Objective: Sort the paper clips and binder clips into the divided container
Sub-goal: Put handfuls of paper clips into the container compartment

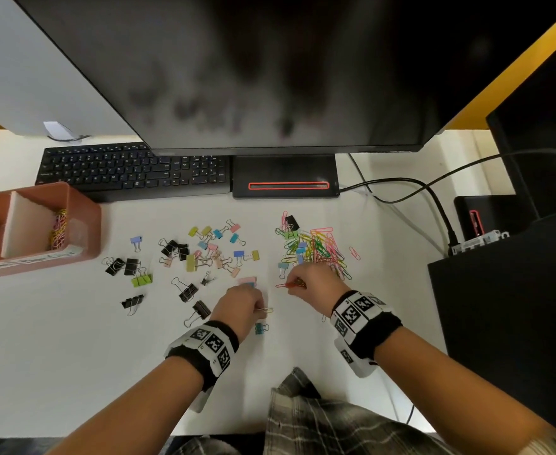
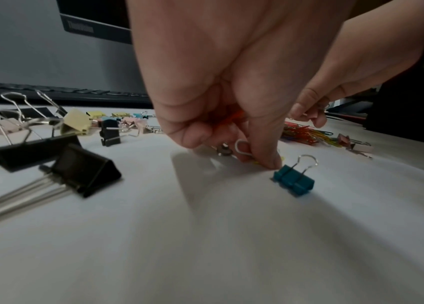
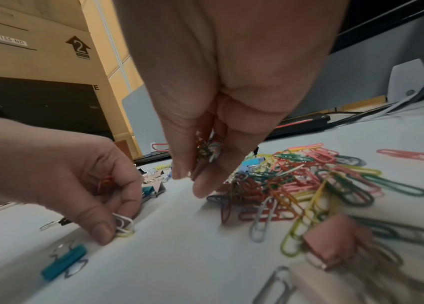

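Observation:
My left hand [image 1: 257, 307] is low on the white desk and pinches a white and a yellow paper clip [image 2: 242, 147] against it, with an orange clip tucked in the palm. A small teal binder clip [image 1: 260, 328] lies just beside its fingertips. My right hand [image 1: 295, 285] hovers at the near edge of the coloured paper clip pile [image 1: 319, 247] and grips a small bunch of clips [image 3: 206, 150], a red one sticking out. Black and pastel binder clips [image 1: 204, 251] lie scattered left of the pile. The brown divided container [image 1: 83, 221] stands at the far left, with paper clips [image 1: 59, 229] in its right compartment.
A black keyboard [image 1: 132, 169] and the monitor's base [image 1: 286, 175] line the back of the desk under a large monitor [image 1: 237, 77]. Cables [image 1: 434, 192] run to a black box [image 1: 499, 307] at the right. My shirt [image 1: 319, 418] is at the desk's front edge.

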Available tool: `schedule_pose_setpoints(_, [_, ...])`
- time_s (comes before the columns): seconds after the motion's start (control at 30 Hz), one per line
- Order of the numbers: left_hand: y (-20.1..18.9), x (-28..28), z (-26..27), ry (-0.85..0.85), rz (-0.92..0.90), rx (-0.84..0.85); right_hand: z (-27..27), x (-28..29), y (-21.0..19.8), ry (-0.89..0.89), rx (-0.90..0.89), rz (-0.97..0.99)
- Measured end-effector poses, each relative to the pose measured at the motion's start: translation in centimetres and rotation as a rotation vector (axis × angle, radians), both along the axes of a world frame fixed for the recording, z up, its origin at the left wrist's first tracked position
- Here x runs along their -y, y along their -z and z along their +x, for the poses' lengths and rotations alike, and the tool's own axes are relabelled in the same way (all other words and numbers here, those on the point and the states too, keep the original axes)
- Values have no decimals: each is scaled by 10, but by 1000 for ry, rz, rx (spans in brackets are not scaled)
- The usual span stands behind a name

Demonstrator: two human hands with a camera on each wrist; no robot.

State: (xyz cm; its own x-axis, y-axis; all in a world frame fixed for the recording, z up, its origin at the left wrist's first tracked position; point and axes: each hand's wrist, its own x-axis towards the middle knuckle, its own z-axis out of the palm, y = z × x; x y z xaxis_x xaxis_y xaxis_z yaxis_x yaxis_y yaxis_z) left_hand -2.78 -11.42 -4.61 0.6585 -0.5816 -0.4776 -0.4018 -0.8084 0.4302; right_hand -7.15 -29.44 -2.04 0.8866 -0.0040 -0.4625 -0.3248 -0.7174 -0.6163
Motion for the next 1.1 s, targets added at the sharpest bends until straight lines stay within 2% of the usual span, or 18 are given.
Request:
schedule_pose_setpoints(0.1, [4,1,2,55,35,0,-3,0,5,61,-26,95])
schedule_pose_setpoints(0.2, [7,1,4,88,49,15,-5,0,8,240,-103,348])
schedule_pose_setpoints(0.27, [8,1,3,112,48,34,-4,1,10,317,-127,428])
schedule_pose_setpoints(0.5, [7,-7,7,129,56,78,9,2,12,360,-98,419])
schedule_pose_setpoints(0.7, [3,-11,11,134,61,72,14,-2,10,447,-172,558])
schedule_pose_setpoints(0.9, [-10,-21,16,50,-47,40,18,-7,9,482,-206,619])
schedule_pose_setpoints(1.1, [-33,-53,38,-123,-213,35,31,-26,8,400,-217,621])
